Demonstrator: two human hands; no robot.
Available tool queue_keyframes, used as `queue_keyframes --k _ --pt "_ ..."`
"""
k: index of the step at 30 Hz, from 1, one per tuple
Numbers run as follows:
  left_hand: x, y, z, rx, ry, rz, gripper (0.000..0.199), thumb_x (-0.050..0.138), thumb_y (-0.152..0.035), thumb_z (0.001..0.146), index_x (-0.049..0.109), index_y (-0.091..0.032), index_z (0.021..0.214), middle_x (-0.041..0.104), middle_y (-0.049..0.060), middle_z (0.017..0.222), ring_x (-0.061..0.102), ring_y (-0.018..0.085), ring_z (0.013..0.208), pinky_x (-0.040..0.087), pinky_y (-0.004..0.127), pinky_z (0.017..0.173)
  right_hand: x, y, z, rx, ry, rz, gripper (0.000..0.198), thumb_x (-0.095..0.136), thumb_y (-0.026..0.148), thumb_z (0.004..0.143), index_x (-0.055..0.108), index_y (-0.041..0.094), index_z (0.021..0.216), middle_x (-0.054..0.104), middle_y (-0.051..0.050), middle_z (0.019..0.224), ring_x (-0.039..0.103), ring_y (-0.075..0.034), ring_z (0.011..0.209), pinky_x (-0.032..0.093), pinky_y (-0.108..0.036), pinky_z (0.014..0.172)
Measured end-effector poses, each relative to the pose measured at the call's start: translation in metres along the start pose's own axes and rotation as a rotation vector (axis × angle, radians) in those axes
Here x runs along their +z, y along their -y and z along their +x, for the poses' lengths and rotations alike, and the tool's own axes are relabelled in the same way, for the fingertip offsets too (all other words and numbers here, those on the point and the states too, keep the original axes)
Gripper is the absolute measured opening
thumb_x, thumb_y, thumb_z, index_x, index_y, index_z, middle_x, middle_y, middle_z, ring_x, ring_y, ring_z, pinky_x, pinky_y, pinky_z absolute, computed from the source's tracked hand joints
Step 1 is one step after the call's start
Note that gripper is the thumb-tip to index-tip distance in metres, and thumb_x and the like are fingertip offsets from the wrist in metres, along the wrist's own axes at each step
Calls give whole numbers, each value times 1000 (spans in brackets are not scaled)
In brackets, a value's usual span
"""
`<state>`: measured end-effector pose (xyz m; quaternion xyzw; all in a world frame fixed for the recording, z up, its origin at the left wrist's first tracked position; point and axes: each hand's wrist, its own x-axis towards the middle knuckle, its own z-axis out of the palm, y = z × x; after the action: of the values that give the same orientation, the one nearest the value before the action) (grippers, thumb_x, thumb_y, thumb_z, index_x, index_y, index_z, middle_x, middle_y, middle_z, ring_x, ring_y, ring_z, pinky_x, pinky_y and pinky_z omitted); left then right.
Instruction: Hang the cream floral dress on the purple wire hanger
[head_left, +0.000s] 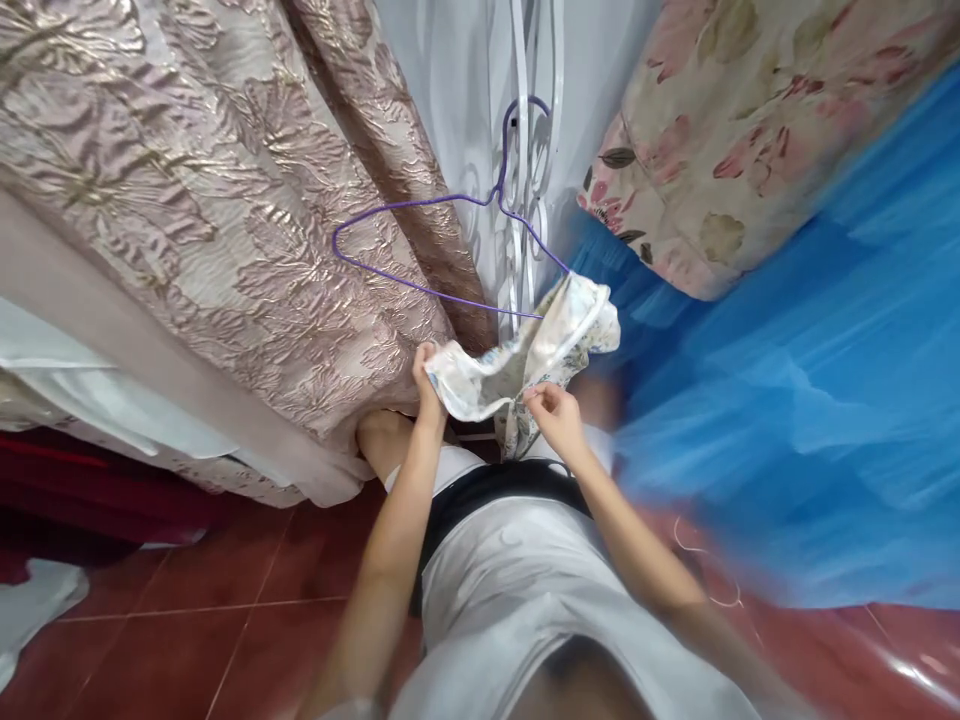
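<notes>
A purple wire hanger (442, 202) hangs by its hook on a white metal rack (519, 130). Its right end runs into a cream garment with a pale floral print (562, 325), while the hanger's left end is bare. My left hand (427, 375) grips the garment's left part, fingers wrapped over the edge. With thumb and fingers pinched together, my right hand (551, 405) holds the garment's edge near its middle. Some of the cloth hangs down below between my hands. My fingertips partly hide what exactly is pinched.
Pink-gold embossed fabric (247, 180) hangs close on the left. At the right hang floral cloth (720, 150) and blue tulle (795, 420). Dark red cloth (82, 480) is at far left, above the red tiled floor (202, 630).
</notes>
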<state>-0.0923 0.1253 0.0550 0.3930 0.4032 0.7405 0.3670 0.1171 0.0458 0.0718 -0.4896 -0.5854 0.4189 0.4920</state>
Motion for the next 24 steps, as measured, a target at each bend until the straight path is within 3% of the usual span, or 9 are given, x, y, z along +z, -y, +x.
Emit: queue_keyframes --k 2,4,7,9,12,15,18,21,24 --pt "18 -4 -27 71 53 81 47 60 -64 89 48 -21 76 49 -3 70 49 12 64 39 26 61 -2 7 0 -74 24 -14 25 64 44 86 65 20 88 68 -5 82 60 -20 75 49 -32 74" --pt "38 -19 -47 220 203 235 36 60 -55 93 61 -20 83 59 1 78 57 15 74 45 28 69 -3 18 -1 -151 201 -13 32 64 48 89 67 18 100 72 -8 99 64 -23 92 50 -36 88" --pt "61 -46 -61 411 424 421 30 63 -47 94 70 -21 83 65 5 83 61 20 86 50 32 81 -6 32 -4 -181 378 -51 41 75 53 81 68 16 98 71 -9 98 63 -26 94 50 -36 86" --pt "65 -59 -62 378 537 409 32 63 -51 94 71 -21 85 66 6 85 63 21 86 51 33 82 -12 38 -8 -126 391 -42 41 78 55 77 65 16 82 66 -5 80 60 -21 76 48 -32 72" --pt "59 -63 -63 143 810 192 49 56 -67 93 69 -20 102 69 9 93 66 21 82 54 32 75 -28 46 -14 -49 399 49 45 71 57 83 58 17 66 55 0 61 48 -14 57 41 -27 56" --pt "50 -52 -73 -46 1037 79 69 61 -80 81 68 -19 113 71 13 101 69 26 88 57 34 75 -49 62 -18 -71 363 85 40 72 56 82 67 17 73 61 -2 65 51 -15 57 43 -27 55" --pt "42 -41 -80 -164 1178 183 62 73 -73 75 74 -18 102 73 10 93 68 25 82 56 33 72 -74 81 -16 -121 297 37 35 77 53 78 71 19 71 64 -3 66 54 -16 56 44 -27 51" --pt "29 -39 -65 -167 1138 331 51 71 -66 81 73 -15 84 66 4 74 59 17 66 48 27 60 -105 90 -3 -198 102 -25 31 82 46 71 68 20 62 59 -1 59 49 -14 51 38 -26 45" --pt "10 -52 -37 -19 1002 484 47 69 -58 87 65 -15 67 54 1 64 47 12 59 36 24 55 -141 86 27 -291 -189 2 28 84 41 61 66 20 58 56 0 56 45 -13 49 35 -26 45"
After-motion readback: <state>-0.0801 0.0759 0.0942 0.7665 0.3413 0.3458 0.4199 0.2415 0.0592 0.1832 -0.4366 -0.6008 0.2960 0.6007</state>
